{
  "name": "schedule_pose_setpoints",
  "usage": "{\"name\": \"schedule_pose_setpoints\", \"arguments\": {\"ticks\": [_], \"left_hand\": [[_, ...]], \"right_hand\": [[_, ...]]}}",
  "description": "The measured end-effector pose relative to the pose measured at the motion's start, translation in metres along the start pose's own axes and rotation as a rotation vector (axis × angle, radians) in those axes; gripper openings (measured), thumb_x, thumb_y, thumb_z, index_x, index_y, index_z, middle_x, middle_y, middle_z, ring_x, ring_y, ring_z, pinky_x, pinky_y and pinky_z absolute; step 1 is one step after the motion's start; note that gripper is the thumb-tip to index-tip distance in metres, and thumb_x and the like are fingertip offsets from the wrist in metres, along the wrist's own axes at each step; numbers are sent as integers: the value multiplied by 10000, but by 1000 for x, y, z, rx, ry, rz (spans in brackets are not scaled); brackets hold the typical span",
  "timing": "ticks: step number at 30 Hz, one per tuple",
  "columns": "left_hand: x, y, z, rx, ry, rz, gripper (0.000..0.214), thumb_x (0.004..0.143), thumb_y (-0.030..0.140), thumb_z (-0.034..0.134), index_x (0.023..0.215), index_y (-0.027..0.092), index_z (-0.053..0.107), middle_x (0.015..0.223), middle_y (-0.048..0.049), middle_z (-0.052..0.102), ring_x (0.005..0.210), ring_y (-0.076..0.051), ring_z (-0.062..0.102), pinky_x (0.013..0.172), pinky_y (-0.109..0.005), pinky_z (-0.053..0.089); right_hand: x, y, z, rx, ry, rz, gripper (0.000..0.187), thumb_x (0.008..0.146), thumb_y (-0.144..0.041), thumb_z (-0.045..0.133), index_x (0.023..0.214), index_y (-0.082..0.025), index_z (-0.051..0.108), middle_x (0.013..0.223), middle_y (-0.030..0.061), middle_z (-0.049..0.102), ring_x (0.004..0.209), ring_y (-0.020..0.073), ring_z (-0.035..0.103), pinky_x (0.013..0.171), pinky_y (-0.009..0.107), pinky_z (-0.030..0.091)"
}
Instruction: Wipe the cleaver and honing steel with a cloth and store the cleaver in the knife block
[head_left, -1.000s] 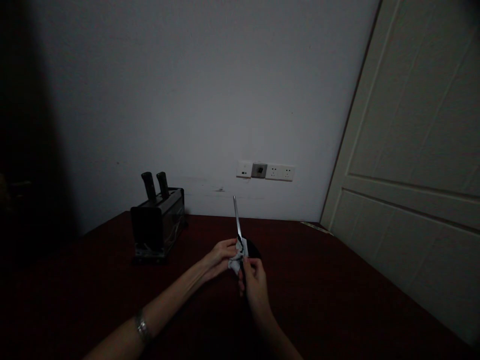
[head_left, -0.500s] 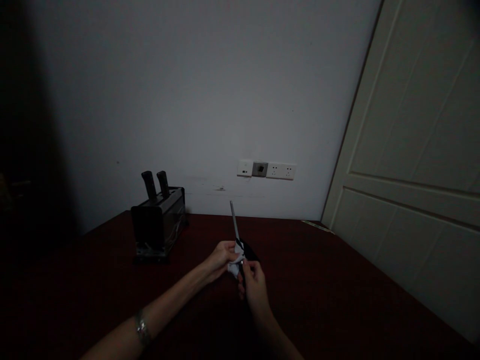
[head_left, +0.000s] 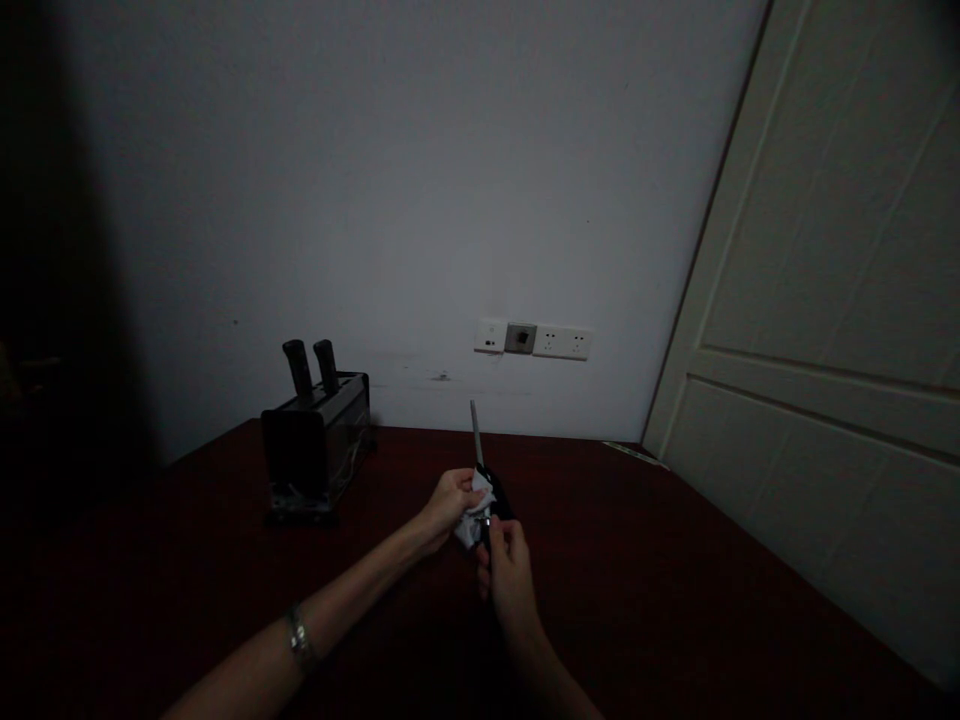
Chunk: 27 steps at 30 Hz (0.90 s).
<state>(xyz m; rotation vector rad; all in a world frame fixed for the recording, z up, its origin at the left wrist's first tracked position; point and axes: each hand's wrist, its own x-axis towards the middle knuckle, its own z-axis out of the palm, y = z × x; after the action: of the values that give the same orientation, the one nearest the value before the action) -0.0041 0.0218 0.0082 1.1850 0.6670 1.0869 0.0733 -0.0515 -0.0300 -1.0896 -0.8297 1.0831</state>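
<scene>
A knife [head_left: 476, 436] points upward over the dark red table [head_left: 675, 560], its narrow blade seen edge-on. My right hand [head_left: 507, 572] is closed round the knife's dark handle, near the blade's base. My left hand [head_left: 448, 504] pinches a small white cloth [head_left: 474, 512] against the lower part of the blade. A metal bracelet [head_left: 300, 638] sits on my left wrist.
A dark knife block [head_left: 315, 450] with two black handles sticking out stands at the back left of the table, by the wall. A row of wall sockets [head_left: 534, 340] is behind the knife. A pale panelled door [head_left: 825, 330] fills the right side.
The left hand with the cloth has slid slightly up the blade, and the knife has tilted a little more upright. Both hands stay closed.
</scene>
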Motion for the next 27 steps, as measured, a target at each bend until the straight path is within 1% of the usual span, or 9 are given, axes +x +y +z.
{"name": "schedule_pose_setpoints", "arguments": {"ticks": [4,8,12,15,17,21,22,24,27], "left_hand": [[9,10,-1,9,11,2,206,476,152,669,663,89,607,592,-31,602,461,-82,503,445,-177,341],[24,25,-7,27,44,15,133,477,93,629,606,87,596,527,-10,569,411,-69,469,412,-172,313],[47,41,-14,53,92,27,67,507,34,570,548,88,573,447,15,502,356,-58,422,371,-169,275],[68,55,-19,68,155,24,88,576,16,561,529,90,550,426,22,469,342,-54,400,357,-171,273],[84,65,-23,68,220,29,100,662,50,571,572,88,551,460,23,476,369,-53,413,368,-170,302],[111,98,-37,25,389,89,173,844,272,512,865,106,559,729,5,561,555,-64,514,496,-199,441],[115,107,-41,5,425,111,185,850,280,505,892,107,553,750,0,564,576,-69,523,516,-209,454],[119,122,-50,-42,469,160,111,810,203,544,820,93,556,639,9,545,507,-71,499,479,-206,435],[113,131,-58,-119,446,219,48,691,81,585,682,98,541,489,34,494,407,-61,447,417,-176,379]], "right_hand": [[-1,-1,0,-30,-3,-8,491,636,-691,476,740,-223,370,438,-120,395,291,32,294,267,132,215],[-5,-3,3,-32,-11,16,486,633,-685,485,725,-222,372,425,-120,385,288,33,288,265,135,214],[-9,-6,6,-16,-13,34,468,635,-661,514,712,-220,380,427,-111,402,289,33,296,266,133,207],[-11,-7,7,8,-26,59,460,639,-656,519,716,-222,386,423,-113,395,286,31,286,267,128,194],[-13,-8,8,24,-40,78,463,635,-660,519,716,-223,388,423,-115,384,286,30,278,265,130,192],[-24,-8,14,35,-77,79,478,621,-669,530,701,-218,394,435,-106,393,296,32,292,269,136,199],[-27,-8,15,38,-96,68,479,621,-668,534,700,-216,398,440,-102,401,300,31,294,272,136,196],[-32,-9,18,54,-140,48,484,619,-667,543,702,-211,403,451,-99,414,306,26,294,278,135,191],[-34,-14,18,102,-183,42,494,608,-667,559,713,-210,402,455,-102,416,307,27,297,279,139,198]]}}
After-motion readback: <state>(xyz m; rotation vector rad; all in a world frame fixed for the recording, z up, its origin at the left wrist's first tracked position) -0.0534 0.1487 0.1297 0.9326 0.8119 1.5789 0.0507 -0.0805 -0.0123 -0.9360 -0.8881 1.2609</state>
